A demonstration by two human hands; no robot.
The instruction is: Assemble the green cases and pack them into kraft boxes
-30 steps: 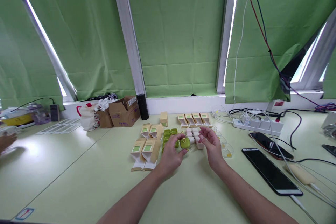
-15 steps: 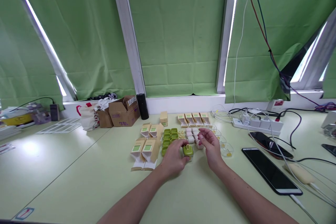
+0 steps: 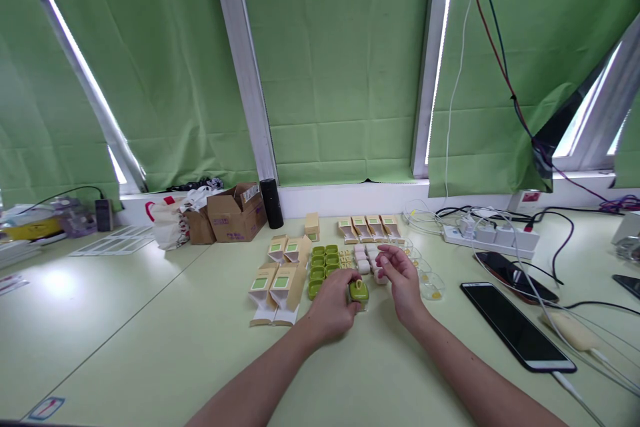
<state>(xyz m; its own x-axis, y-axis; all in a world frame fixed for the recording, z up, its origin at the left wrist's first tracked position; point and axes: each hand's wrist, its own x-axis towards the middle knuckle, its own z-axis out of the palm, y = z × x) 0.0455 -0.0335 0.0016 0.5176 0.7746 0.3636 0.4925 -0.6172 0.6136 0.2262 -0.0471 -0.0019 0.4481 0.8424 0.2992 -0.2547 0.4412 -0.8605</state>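
Note:
My left hand (image 3: 334, 302) is closed around a small green case (image 3: 359, 291), holding it on the table just in front of a block of several more green cases (image 3: 322, 260). My right hand (image 3: 401, 277) hovers beside it to the right, fingers curled in a pinch near a cluster of small pink-white pieces (image 3: 367, 256); whether the fingers hold anything is hidden. Beige cartons with green labels (image 3: 280, 283) lie open to the left. Another row of small beige cartons (image 3: 370, 228) stands behind.
A black phone (image 3: 515, 324) and a second phone (image 3: 515, 273) lie at the right, amid cables and a white power strip (image 3: 490, 235). Clear plastic lids (image 3: 430, 283) sit right of my hand. Cardboard boxes (image 3: 235, 212), a black cylinder (image 3: 271, 203) and a bag stand by the window.
My left hand drew the green case nearer to me and set it lower on the table. My right hand's fingers curled in slightly. Another person's hand at the far left has gone from view.

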